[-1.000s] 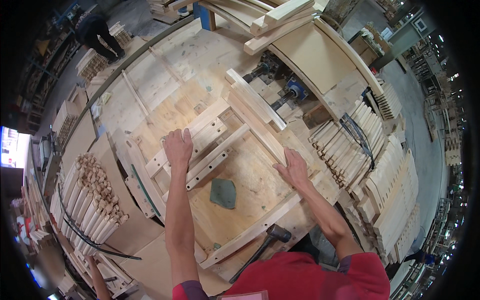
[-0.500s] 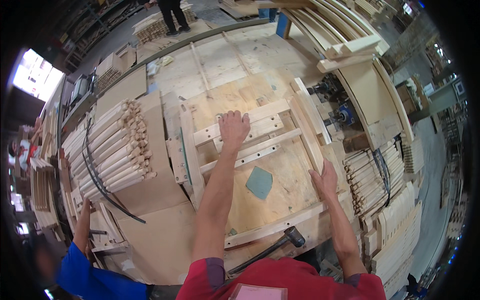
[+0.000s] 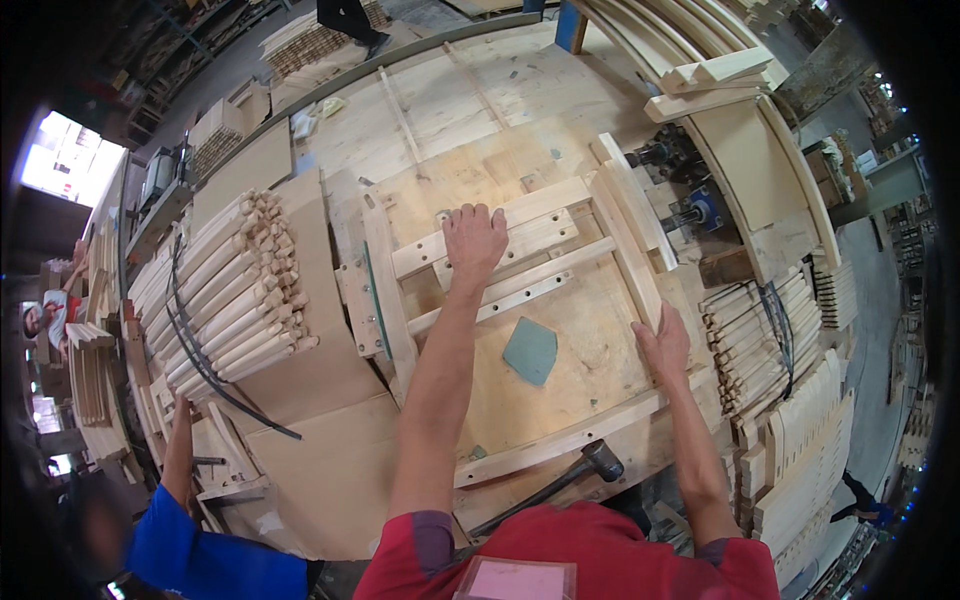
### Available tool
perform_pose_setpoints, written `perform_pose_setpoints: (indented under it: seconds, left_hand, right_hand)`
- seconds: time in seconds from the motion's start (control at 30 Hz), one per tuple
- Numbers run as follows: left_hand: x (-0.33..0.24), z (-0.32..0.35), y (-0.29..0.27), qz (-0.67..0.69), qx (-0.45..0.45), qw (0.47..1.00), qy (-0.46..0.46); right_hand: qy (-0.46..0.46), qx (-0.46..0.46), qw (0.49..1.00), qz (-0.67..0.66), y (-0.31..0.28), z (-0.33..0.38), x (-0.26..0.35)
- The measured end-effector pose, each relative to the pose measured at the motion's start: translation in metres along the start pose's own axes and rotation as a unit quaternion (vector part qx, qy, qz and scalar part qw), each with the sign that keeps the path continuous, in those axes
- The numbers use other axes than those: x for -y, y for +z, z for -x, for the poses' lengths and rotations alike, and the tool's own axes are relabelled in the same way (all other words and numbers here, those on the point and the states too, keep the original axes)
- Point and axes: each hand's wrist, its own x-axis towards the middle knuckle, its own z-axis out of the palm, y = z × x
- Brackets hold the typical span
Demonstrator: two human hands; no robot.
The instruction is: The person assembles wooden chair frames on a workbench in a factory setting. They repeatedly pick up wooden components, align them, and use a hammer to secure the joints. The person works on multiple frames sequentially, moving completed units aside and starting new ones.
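My left hand point(image 3: 473, 240) lies flat and open, fingers spread, pressing on the upper cross rail point(image 3: 500, 228) of a pale wooden frame point(image 3: 390, 290) that sits in the middle of the plywood workbench point(image 3: 450, 110). My right hand point(image 3: 663, 343) is open too, palm down against the frame's right side rail point(image 3: 628, 240), near the bench's right edge; neither hand grips anything, both just bear down. A second slat point(image 3: 510, 290) runs below the upper rail, and a curved rail point(image 3: 570, 435) closes the frame along the bench's near edge.

I judge the frame stiff and fairly light, bare wood, not slippery, but loose at its joints, so it may rack if lifted by one corner. The side rails look like the safest places to take hold, one in each hand.

A green pad point(image 3: 530, 350) lies inside the frame, a black mallet point(image 3: 600, 460) rests at the near edge, and bundled wooden parts point(image 3: 230, 290) are stacked on the bench's left side. Another person's blue sleeve point(image 3: 200, 560) shows at the lower left.
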Motion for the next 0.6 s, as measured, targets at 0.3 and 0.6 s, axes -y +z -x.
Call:
perform_pose_setpoints:
  seconds: [0.3,0.6]
  left_hand:
    - [0.008,0.003,0.005,0.006,-0.039,0.999,0.026]
    - [0.011,0.008,-0.011,0.006,-0.049,0.997,0.051]
  right_hand:
    - [0.001,-0.004,1.000,-0.022,0.002,-0.001,0.005]
    - [0.010,0.004,0.998,-0.067,0.001,-0.004,0.005]
